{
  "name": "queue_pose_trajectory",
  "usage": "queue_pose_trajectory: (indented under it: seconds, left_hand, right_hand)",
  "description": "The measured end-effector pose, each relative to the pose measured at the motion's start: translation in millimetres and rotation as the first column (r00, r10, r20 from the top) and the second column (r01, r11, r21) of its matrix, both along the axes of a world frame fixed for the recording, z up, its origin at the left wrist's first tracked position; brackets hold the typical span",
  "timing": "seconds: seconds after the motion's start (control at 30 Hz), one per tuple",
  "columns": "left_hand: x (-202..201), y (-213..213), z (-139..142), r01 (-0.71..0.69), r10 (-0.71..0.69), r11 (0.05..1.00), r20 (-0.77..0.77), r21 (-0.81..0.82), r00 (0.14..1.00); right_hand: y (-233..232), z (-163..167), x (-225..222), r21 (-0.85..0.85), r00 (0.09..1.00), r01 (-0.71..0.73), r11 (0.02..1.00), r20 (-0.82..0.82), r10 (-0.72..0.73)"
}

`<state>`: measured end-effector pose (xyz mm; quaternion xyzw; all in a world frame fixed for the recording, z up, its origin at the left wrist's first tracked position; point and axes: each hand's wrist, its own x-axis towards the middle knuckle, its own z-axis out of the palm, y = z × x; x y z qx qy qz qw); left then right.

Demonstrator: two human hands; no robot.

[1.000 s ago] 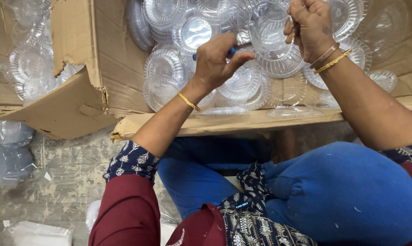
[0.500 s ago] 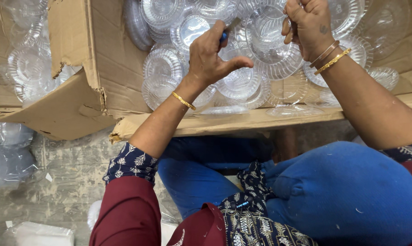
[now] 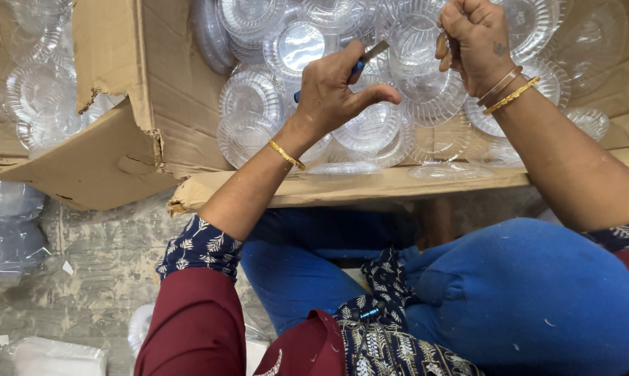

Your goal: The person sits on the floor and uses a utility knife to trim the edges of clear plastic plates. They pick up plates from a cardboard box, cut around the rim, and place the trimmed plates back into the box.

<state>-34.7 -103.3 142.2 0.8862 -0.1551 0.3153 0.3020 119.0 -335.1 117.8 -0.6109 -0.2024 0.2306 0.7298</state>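
Note:
My left hand (image 3: 335, 94) grips a small knife with a blue handle and a bare metal blade (image 3: 371, 53), held over a pile of clear plastic bowls (image 3: 370, 129) inside an open cardboard box (image 3: 112, 160). My right hand (image 3: 473, 40) is closed around the rim of a clear plastic bowl (image 3: 417, 52) lifted above the pile, close to the blade's tip. Both wrists wear gold bangles. What the blade touches is hard to tell.
The box's torn left flap (image 3: 102, 52) stands beside another heap of clear bowls (image 3: 36, 90). The box's front flap (image 3: 342, 186) lies over my blue-clad knees (image 3: 523, 292). Plastic-wrapped stacks (image 3: 8, 230) rest on the littered floor at left.
My left hand has risen and moved right with the knife, closing toward the bowl in my right hand. The right hand has barely shifted.

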Motion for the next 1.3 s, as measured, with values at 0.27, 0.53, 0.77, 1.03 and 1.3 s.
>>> queue_pose_trajectory:
  seconds: [0.27,0.53,0.77,1.03,1.3]
  left_hand:
    - [7,-4,-12,-0.01,0.014,0.995,-0.041,0.1,0.999]
    - [4,-3,-10,0.055,-0.052,0.998,0.116,-0.024,0.992]
    - [8,18,1,-0.072,0.07,0.997,0.055,0.029,0.996]
    - [6,9,-3,-0.052,0.049,0.996,0.042,0.076,0.998]
    - [3,2,-15,-0.024,0.025,1.0,-0.033,0.014,0.999]
  right_hand:
    - [-1,-12,10,0.044,0.998,0.053,0.998,-0.045,-0.051]
    - [2,-3,1,0.059,0.996,0.082,0.995,-0.037,-0.08]
    - [3,2,-4,0.051,0.998,0.062,0.997,-0.002,-0.062]
    - [4,-7,-2,0.102,0.999,0.032,0.994,-0.04,-0.028]
    - [3,-18,2,0.02,0.996,0.035,0.999,-0.078,-0.033]
